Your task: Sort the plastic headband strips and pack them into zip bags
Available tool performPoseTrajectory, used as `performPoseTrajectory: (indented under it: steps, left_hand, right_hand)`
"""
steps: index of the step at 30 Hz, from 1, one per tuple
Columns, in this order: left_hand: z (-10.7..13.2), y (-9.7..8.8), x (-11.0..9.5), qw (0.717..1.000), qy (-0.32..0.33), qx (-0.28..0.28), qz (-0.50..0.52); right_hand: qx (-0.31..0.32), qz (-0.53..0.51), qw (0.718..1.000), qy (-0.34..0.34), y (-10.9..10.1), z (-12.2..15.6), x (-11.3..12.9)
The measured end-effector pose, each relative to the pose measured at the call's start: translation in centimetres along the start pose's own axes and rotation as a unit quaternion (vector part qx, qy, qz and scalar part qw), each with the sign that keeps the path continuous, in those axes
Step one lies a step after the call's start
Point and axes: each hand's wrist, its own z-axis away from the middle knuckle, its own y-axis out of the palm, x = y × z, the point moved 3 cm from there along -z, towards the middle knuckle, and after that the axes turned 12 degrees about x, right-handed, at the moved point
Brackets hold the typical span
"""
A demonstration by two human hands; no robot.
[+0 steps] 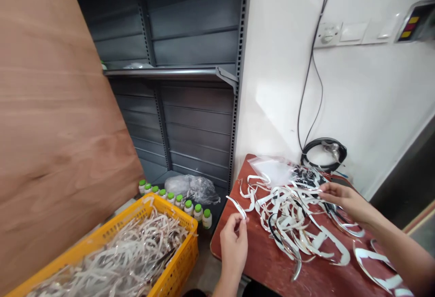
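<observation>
Okay, yellow plastic crate left of my left hand, walls probably there to contain loose strips. Left hand pinches one curved white strip near its end, likely so its length stays free. Right of it, tangled strip pile on red tabletop, presumably for two-handed reach. Right hand narrowed at pile's edge; I can't tell if gripping.
</observation>
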Motion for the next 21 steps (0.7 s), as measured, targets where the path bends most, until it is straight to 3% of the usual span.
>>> performPoseTrajectory:
  steps: [2,4,10,13,16,19,21]
  left_hand:
    - [-0.1,-0.1,-0.1,0.997,-0.019,-0.005,0.081]
    - [-0.3,-0.3,-0.3,0.989,-0.034,-0.015,0.14]
    - [-0.3,-0.7,-0.5,0.978,-0.024,-0.017,0.205]
    - [-0.2,-1.4,-0.7,0.977,0.007,-0.015,0.212]
    - [-0.1,-2.3,-0.9,0.976,0.021,-0.019,0.214]
    - [0.1,-2.9,-1.2,0.973,0.018,-0.019,0.229]
    - [0.2,-3.1,-1.2,0.971,0.016,-0.024,0.238]
  right_hand:
    - [-0.016,-0.122,0.992,-0.008,0.8,0.8,0.7]
    - [-0.011,-0.227,0.974,-0.006,3.6,1.4,1.5]
    - [0.077,-0.397,0.914,-0.018,18.9,1.4,3.7]
    - [0.087,-0.455,0.886,-0.019,24.2,0.6,4.2]
    - [0.075,-0.417,0.905,-0.042,26.0,-0.2,4.4]
    - [0.041,-0.315,0.945,-0.075,26.0,-0.6,4.4]
    - [0.032,-0.306,0.948,-0.076,26.2,-0.7,4.2]
